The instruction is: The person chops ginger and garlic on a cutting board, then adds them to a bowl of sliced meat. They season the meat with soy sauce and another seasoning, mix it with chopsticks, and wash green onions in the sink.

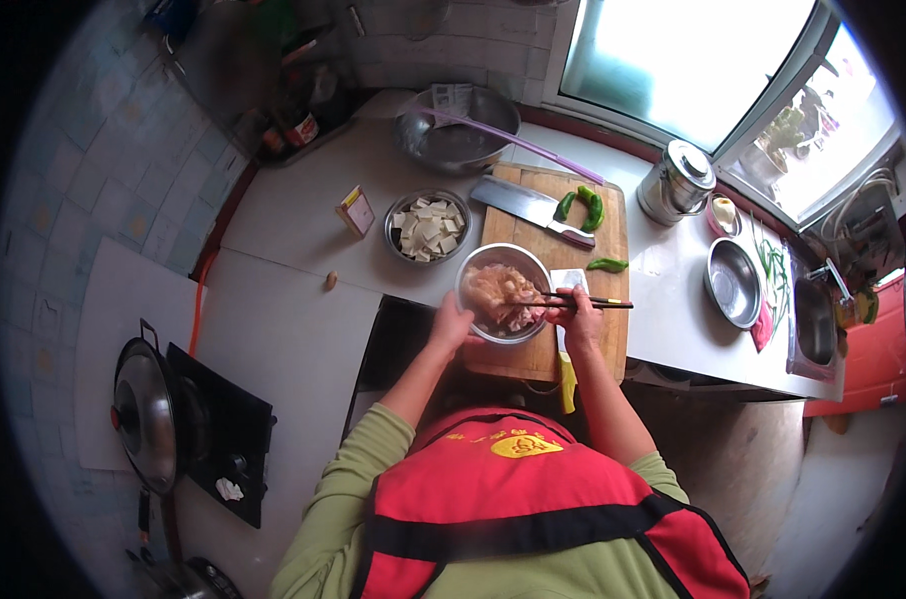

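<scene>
My left hand point(453, 323) grips the left rim of a metal bowl point(504, 338) that holds raw sliced meat point(498, 292). In my right hand point(577, 314) is a pair of dark chopsticks point(606, 302), their tips in the meat. Beneath lies a wooden cutting board point(606, 329) bearing a cleaver point(520, 204), green peppers point(593, 208) and another single green pepper point(608, 265). A knife with a yellow handle point(566, 382) lies partly hidden by my right hand. Left of the board, a metal bowl point(464, 243) holds white tofu pieces point(426, 228).
A large metal basin point(498, 123) stands behind, with a purple stick point(513, 138) across it. Small box point(357, 211) at left; lidded wok point(147, 419) by the cooktop point(228, 442). Right: metal canister point(670, 187), empty-looking bowl point(733, 283), green onions point(776, 277), sink point(814, 322).
</scene>
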{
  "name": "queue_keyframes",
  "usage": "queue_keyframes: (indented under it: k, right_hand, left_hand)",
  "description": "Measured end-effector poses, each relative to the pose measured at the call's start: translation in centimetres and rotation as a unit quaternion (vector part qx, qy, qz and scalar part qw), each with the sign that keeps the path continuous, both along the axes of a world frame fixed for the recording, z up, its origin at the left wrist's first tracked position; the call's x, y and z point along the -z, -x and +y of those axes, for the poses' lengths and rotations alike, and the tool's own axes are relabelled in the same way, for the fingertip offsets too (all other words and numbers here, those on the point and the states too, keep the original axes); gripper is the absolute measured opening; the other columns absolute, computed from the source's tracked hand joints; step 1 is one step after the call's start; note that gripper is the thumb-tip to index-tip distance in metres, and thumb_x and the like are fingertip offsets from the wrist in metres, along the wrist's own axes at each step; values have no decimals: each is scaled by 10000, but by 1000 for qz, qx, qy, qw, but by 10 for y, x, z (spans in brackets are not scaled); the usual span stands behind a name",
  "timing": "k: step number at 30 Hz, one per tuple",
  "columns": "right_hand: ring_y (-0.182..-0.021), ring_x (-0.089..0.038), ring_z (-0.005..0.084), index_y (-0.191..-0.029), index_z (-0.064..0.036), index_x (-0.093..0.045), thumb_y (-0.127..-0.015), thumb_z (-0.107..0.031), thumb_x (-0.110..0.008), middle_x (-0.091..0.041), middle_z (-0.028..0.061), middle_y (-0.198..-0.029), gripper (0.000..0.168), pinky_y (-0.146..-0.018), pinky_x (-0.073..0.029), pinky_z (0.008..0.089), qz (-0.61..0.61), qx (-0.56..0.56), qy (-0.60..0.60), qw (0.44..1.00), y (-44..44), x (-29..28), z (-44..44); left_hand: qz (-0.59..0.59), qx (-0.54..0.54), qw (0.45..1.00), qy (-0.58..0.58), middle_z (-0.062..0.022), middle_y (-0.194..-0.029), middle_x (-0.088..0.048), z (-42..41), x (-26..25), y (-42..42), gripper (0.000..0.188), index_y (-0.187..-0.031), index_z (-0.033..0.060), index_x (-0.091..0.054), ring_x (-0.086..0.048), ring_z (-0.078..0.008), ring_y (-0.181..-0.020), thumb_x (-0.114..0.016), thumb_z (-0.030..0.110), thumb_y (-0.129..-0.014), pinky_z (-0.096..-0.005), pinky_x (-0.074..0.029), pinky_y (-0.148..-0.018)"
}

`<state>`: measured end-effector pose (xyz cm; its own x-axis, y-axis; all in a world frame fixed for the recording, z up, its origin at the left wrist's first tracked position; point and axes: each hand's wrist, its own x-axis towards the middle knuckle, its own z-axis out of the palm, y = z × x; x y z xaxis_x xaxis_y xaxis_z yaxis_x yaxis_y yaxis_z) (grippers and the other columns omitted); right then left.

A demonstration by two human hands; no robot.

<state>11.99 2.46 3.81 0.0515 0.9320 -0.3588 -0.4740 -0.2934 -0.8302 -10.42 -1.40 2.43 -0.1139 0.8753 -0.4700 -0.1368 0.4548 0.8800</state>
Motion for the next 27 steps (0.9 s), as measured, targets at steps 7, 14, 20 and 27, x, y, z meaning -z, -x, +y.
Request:
queue_keyframes:
  k: [7,14,20,27]
  right_hand:
    - [-528,-614,165,-909,22,-584,-921,-255,-502,-625,126,-716,289,-487,-517,257,-131,-72,-156,976,9,-34,8]
    - [-677,-598,148,-926,-39,-611,-881,-172,-555,-628,74,-786,152,-565,-473,278,-330,-254,-283,864,53,-68,-7]
    - [-809,-593,328,-910,-54,-619,-777,-123,-583,-611,136,-874,155,-684,-482,391,-476,-289,-508,657,82,-38,17]
    - [-497,-581,143,-828,34,-601,-851,-121,-568,-622,113,-660,160,-440,-467,264,-266,-163,-227,923,44,-33,59]
  left_hand:
    - [-44,-18,999,18,-142,-1023,-525,-8,7,2,336,-1141,48,-364,-625,-235,-698,-405,-23,-815,-339,-568,-482]
    - [-53,-36,998,24,-127,-1004,-534,-11,12,2,304,-1140,55,-379,-620,-223,-710,-439,22,-844,-340,-565,-490]
    - [-8,-50,998,-32,-107,-941,-523,-9,31,0,302,-1095,45,-406,-608,-209,-692,-441,-2,-799,-353,-569,-480]
    - [51,-28,998,-32,-140,-965,-517,-4,82,4,336,-1107,40,-381,-622,-253,-723,-390,-50,-783,-381,-575,-491]
